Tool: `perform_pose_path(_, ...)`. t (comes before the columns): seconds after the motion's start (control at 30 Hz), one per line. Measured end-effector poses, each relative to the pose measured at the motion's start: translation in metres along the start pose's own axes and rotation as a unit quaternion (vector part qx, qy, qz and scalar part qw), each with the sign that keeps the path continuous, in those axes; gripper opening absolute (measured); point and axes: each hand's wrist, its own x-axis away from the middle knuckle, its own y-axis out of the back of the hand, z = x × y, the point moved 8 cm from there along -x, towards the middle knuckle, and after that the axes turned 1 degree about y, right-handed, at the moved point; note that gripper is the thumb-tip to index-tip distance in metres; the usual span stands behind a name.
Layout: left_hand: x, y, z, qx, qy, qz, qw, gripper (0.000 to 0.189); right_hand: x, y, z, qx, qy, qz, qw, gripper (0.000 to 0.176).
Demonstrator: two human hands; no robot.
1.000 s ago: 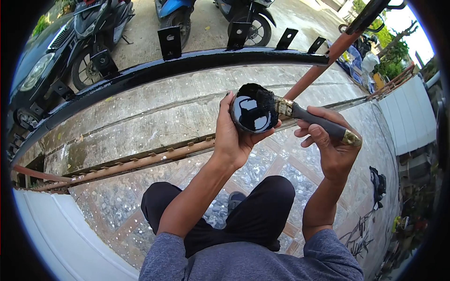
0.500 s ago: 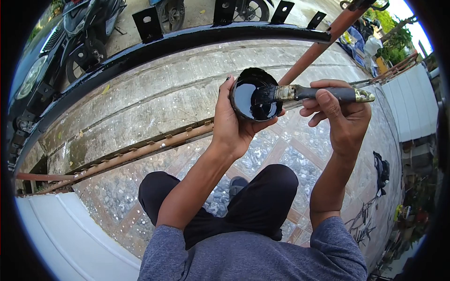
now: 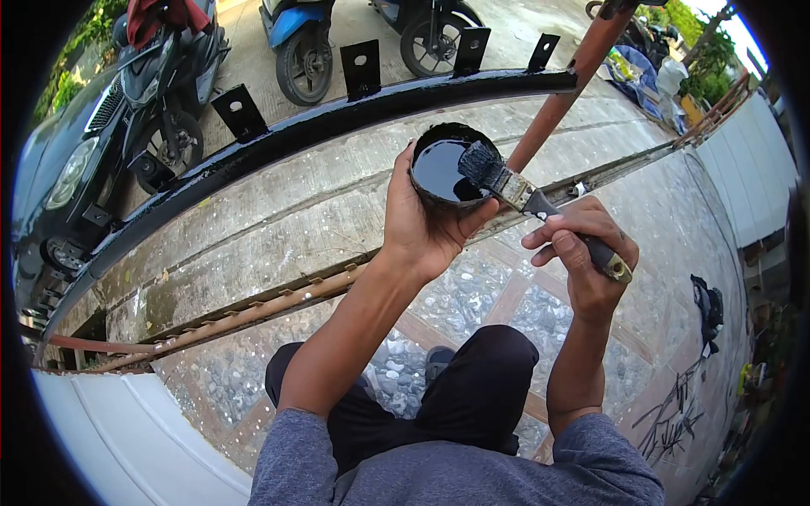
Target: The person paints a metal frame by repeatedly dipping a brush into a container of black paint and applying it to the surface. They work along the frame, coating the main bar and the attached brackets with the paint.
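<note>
My left hand [image 3: 422, 232] is wrapped round a small round cup of glossy black paint [image 3: 440, 173], its mouth tilted toward me. In my right hand [image 3: 591, 253] is the dark handle of a paintbrush [image 3: 540, 205], pinched between thumb and fingers. The brush's black-coated bristles rest over the cup's right rim, above the paint. Beyond the cup runs a glossy black metal rail [image 3: 312, 126] with upright tabs that have holes. It meets a reddish-brown post [image 3: 557, 101] on the right.
Motorcycles [image 3: 305, 63] and a dark car [image 3: 72, 160] stand beyond the rail. A brown rail [image 3: 261, 305] lies low along the concrete edge. White panels [image 3: 139, 430] are at lower left and at right. Dark debris [image 3: 707, 312] lies on the paved floor.
The brush has come up out of the paint to the cup's right rim, its handle now slanting down to the right. My right hand is lower. The view has shifted, showing more of the motorcycles.
</note>
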Motion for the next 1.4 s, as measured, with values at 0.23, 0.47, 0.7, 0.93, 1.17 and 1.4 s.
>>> perform_pose_path(0.23, -0.011, -0.006, 0.003, -0.022, -0.019, 0.017, 0.999, 0.064, 0.005, 0.016, -0.038, -0.144, -0.088, -0.123, 0.978, 0.026)
perform_pose_path(0.47, -0.019, 0.001, 0.005, -0.019, -0.011, 0.028, 0.999, 0.063, -0.047, 0.035, -0.051, -0.173, -0.060, -0.151, 0.972, 0.028)
perform_pose_path(0.7, -0.011, 0.016, 0.002, -0.001, -0.019, 0.030, 0.999, 0.061, -0.101, 0.013, -0.055, -0.067, -0.052, -0.095, 0.992, 0.019)
perform_pose_path(0.93, -0.003, 0.018, -0.004, -0.013, -0.031, 0.006, 0.999, 0.066, -0.114, 0.041, -0.035, 0.022, 0.009, -0.096, 0.995, 0.017)
perform_pose_path(1.17, -0.001, 0.028, -0.001, -0.009, -0.017, 0.013, 1.000, 0.064, -0.133, 0.027, -0.056, 0.088, -0.041, -0.041, 0.994, 0.019)
perform_pose_path(1.4, 0.004, 0.025, -0.004, -0.006, -0.018, 0.025, 0.999, 0.062, -0.147, 0.010, -0.030, 0.032, -0.030, -0.025, 0.999, 0.020)
